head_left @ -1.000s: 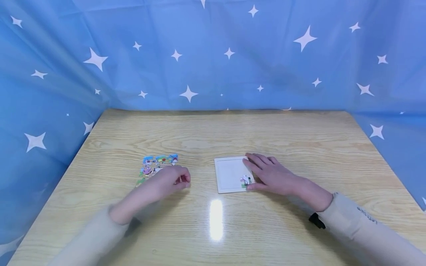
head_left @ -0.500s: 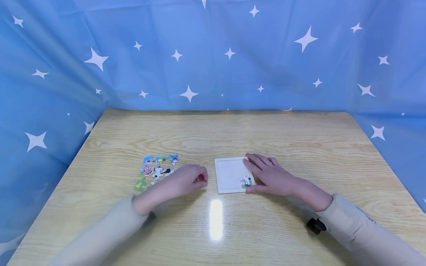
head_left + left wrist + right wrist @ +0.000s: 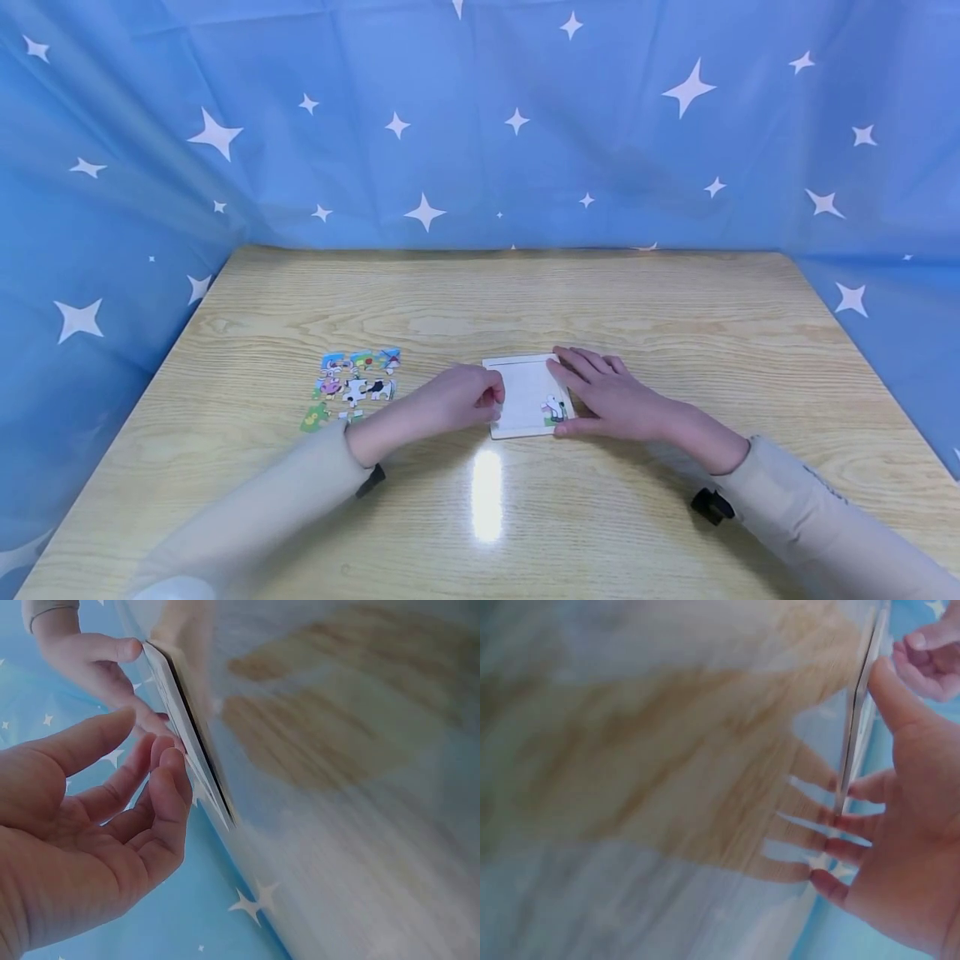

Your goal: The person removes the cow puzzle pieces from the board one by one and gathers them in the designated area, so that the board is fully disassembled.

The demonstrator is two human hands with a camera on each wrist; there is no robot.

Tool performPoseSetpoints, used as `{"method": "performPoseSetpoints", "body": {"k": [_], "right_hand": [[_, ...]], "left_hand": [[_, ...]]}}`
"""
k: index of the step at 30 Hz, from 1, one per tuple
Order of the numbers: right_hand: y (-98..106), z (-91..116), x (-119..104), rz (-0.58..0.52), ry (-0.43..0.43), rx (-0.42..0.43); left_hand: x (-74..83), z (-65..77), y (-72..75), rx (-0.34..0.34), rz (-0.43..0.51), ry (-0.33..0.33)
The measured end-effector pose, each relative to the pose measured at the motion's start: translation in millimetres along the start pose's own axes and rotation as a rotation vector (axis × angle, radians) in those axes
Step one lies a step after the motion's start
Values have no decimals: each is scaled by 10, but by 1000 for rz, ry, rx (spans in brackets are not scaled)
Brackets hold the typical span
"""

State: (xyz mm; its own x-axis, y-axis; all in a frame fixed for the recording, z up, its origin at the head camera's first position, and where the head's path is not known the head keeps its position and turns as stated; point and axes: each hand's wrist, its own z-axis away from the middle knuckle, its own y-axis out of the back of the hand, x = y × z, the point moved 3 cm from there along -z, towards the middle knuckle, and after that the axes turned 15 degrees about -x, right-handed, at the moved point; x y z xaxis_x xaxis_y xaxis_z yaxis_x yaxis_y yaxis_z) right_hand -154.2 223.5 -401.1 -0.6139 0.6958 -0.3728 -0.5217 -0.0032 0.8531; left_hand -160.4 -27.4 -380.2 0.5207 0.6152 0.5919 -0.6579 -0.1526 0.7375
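A shallow white puzzle tray (image 3: 521,387) lies near the table's middle, with one picture piece (image 3: 553,407) in its near right corner. My right hand (image 3: 615,400) rests at the tray's right side, fingers fairly straight, thumb at the near corner and forefinger at the far one. My left hand (image 3: 468,400) is over the tray's left edge. Its fingers are loosely curled, and in the left wrist view the thumb (image 3: 112,735) stands apart from them with nothing showing between. To the left, several colourful jigsaw pieces (image 3: 356,388) with cow and duck pictures lie loosely grouped.
The wood-grain table (image 3: 637,300) carries a bright light reflection in front of the tray. A blue star-printed cloth (image 3: 480,125) hangs behind and along the sides. My left forearm in its pale sleeve (image 3: 262,500) passes close by the loose pieces.
My left hand has moved right, from beside the loose pieces to the tray's left edge, uncovering more of them. My right hand and the tray have stayed where they were.
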Motion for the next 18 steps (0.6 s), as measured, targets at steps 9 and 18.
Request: {"method": "performPoseSetpoints", "body": {"k": [9,18], "right_hand": [[4,-16,24,-28,31,-6],[19,3,52,-32,45,0]], "left_hand": [[65,-130,-53,3,-13,60],[122,-252,-89,-19,-8,73]]}}
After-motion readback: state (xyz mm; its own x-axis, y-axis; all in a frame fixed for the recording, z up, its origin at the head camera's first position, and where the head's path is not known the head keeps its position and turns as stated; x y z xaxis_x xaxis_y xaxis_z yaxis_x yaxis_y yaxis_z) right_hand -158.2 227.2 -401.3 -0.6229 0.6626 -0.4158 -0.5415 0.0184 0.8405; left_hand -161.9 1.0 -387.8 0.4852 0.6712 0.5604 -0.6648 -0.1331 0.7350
